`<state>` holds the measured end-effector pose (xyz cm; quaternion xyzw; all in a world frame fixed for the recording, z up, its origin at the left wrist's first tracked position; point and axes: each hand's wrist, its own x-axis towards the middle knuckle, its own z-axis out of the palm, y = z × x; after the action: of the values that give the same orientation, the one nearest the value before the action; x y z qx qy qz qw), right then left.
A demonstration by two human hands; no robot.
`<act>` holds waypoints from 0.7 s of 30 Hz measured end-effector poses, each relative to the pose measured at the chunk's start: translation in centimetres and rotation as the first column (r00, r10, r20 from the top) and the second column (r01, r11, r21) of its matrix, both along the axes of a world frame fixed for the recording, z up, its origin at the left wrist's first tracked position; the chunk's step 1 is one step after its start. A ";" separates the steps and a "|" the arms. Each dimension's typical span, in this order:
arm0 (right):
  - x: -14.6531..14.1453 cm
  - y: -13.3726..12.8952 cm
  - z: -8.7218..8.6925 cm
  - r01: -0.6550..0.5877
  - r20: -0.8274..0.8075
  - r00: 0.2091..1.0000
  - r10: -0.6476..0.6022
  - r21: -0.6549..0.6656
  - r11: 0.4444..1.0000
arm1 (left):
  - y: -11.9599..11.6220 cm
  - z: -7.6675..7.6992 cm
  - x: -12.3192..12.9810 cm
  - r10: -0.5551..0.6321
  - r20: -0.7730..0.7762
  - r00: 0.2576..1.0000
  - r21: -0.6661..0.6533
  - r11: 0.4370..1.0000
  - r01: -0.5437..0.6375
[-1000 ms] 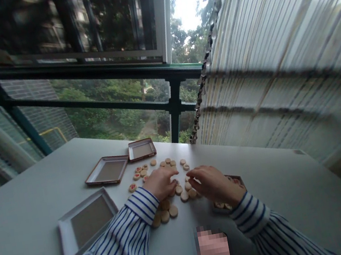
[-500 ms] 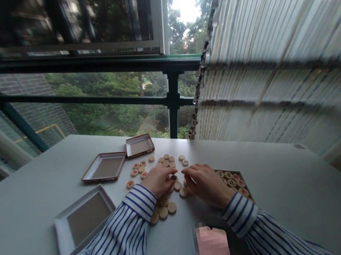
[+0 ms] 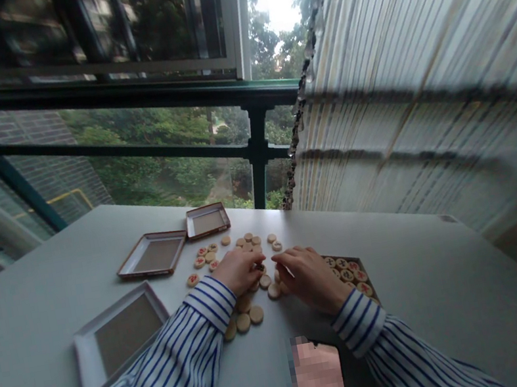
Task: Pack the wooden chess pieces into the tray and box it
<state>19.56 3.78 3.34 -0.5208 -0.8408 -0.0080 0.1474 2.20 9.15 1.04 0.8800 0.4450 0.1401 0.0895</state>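
Observation:
My left hand [image 3: 241,270] is closed among the loose xiangqi pieces, with a dark-marked xiangqi piece [image 3: 260,267] between its thumb and fingertips, partly covered. To its right, my right hand [image 3: 311,277] hovers palm down, fingers bent and thumb apart, with nothing visible between them. Just under its fingertips lies a plain-backed piece [image 3: 274,291]. Face-down wooden discs [image 3: 244,322] sit below the left wrist. Red-marked pieces [image 3: 194,279] lie to the left of that hand. Beside the right wrist, a box of pieces [image 3: 366,268] holds rows of face-up discs, partly hidden by the hand.
A large white-rimmed tray [image 3: 88,363] stands at the left. Behind it are a brown-edged box lid [image 3: 181,239] and a smaller one [image 3: 225,214]. A phone with a blurred screen [image 3: 317,376] lies at the front. A railing [image 3: 258,147] and a string curtain [image 3: 366,67] border the table.
The whole view has shifted slightly, so everything appears a little farther left. Both hands keep nearly the same pose over the pieces.

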 end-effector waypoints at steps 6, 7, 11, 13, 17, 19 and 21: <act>0.1 0.0 0.1 0.008 0.002 1.000 -0.008 -0.007 1.000 | 0.5 -0.6 -0.1 -0.032 -0.001 0.999 0.019 0.999 0.032; 0.2 0.0 0.1 0.010 0.004 1.000 -0.010 -0.006 1.000 | 0.6 -0.6 0.0 -0.033 -0.001 0.999 0.019 0.999 0.033; 0.2 0.0 0.0 0.015 -0.010 1.000 -0.015 0.011 1.000 | 0.7 -0.6 0.1 -0.055 0.000 0.998 0.040 0.998 0.055; 0.2 0.0 0.0 0.016 -0.030 0.999 -0.015 0.025 1.000 | 0.7 -0.4 0.1 -0.061 0.018 0.998 0.063 0.996 0.060; 0.3 0.0 0.2 0.028 -0.059 0.998 -0.025 0.049 0.998 | 0.5 0.3 0.2 -0.071 0.077 0.994 0.151 0.987 0.059; 0.4 0.0 0.3 0.036 -0.070 0.997 -0.033 0.051 0.998 | 0.3 0.8 0.3 -0.077 0.088 0.993 0.195 0.979 0.059; 0.5 0.0 0.5 0.049 -0.086 0.995 -0.044 0.054 0.997 | 0.2 1.2 0.3 -0.083 0.101 0.991 0.217 0.974 0.060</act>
<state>20.05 3.80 3.82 -0.5359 -0.8209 -0.0128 0.1970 2.47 9.31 2.26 0.8910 0.3898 0.2317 0.0236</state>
